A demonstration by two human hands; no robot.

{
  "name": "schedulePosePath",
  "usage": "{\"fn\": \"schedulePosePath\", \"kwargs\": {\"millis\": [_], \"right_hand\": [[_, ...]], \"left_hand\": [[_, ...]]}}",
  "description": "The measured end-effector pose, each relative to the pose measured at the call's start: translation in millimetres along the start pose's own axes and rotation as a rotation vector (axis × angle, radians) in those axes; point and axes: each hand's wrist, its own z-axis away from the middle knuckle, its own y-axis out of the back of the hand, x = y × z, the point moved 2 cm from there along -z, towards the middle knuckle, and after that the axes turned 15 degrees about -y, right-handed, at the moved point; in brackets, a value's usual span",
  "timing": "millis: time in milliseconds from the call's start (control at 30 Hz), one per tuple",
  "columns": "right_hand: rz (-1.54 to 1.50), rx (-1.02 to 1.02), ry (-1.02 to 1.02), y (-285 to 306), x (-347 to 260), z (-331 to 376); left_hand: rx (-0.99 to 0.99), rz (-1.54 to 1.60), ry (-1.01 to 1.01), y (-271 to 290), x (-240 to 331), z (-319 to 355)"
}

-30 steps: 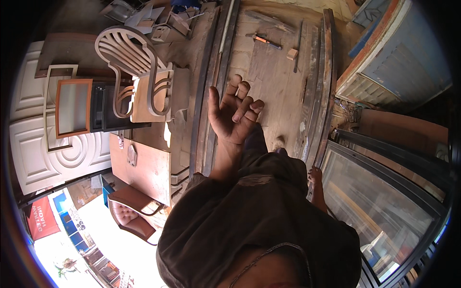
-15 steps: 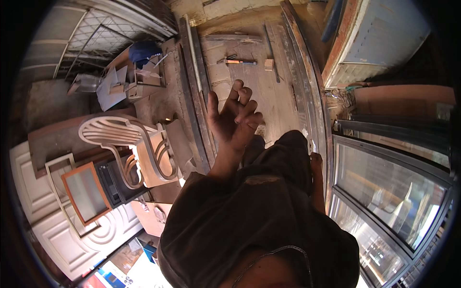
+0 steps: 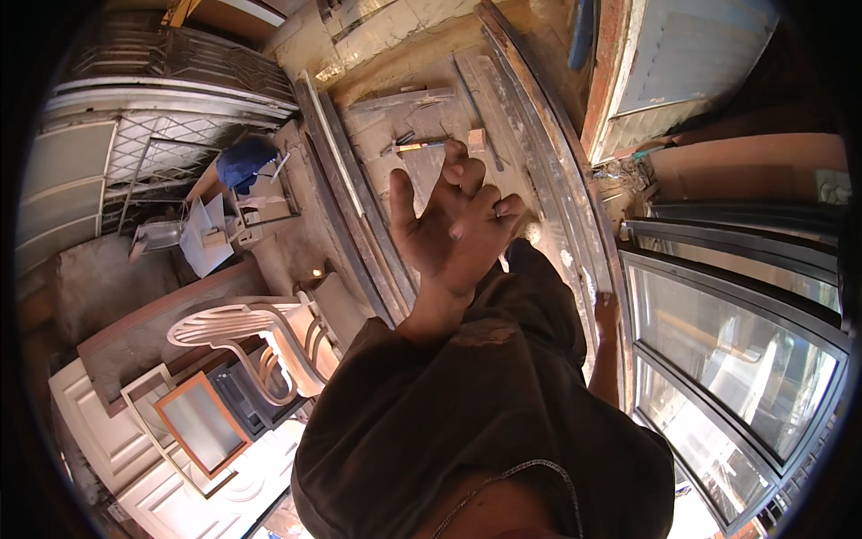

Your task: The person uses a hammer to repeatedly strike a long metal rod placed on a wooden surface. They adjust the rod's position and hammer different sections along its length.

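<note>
My left hand [image 3: 456, 220] is raised in front of my body, palm turned up. Its fingers are spread and loosely bent, with nothing in them. Beyond the fingertips, a hammer-like tool with an orange and dark handle [image 3: 415, 147] lies on the ground, apart from the hand. Beside that tool is a small wooden block [image 3: 477, 139], next to a thin dark bar [image 3: 474, 99]. My right hand [image 3: 607, 305] hangs low at my right side, near the long beams. Its fingers are too small and hidden to make out.
Long worn beams [image 3: 548, 117] run along the right, and more rails [image 3: 346, 180] along the left. At left stand a pale wooden chair [image 3: 301, 359], an orange-framed panel [image 3: 202, 422] and white panelled doors [image 3: 94, 422]. Dark-framed glass windows [image 3: 736, 332] lean on the right.
My view has shifted and turned, so the surroundings sit differently in it. My left hand now appears slightly larger and further right, still open. My right arm still hangs down.
</note>
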Motion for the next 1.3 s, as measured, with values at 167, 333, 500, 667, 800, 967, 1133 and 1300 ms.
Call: {"fn": "schedulePosePath", "kwargs": {"millis": [167, 333, 500, 667, 800, 967, 1133, 1300], "right_hand": [[-0.428, 0.237, 0.522, 151, -306, 113], [-0.702, 0.346, 1.108, 213, -417, 219], [-0.808, 0.415, 1.101, 212, -446, 223], [-0.797, 0.529, 1.094, 205, -454, 211], [-0.822, 0.612, 1.074, 205, -453, 206], [-0.752, 0.674, 1.111, 209, -443, 194], [-0.792, 0.668, 1.152, 211, -432, 190], [-0.786, 0.666, 1.135, 217, -426, 191]], "left_hand": [[-0.016, -0.005, 0.053, -3, -40, -44], [0.042, -0.026, 0.096, -13, -65, -74], [0.048, -0.024, 0.134, -26, -79, -92], [-0.089, -0.049, 0.15, -23, -88, -102], [-0.083, -0.094, 0.14, -23, -98, -104], [-0.095, -0.101, 0.138, -25, -110, -103], [-0.073, -0.061, 0.114, -26, -118, -96], [-0.141, -0.118, 0.114, -26, -125, -92]]}}
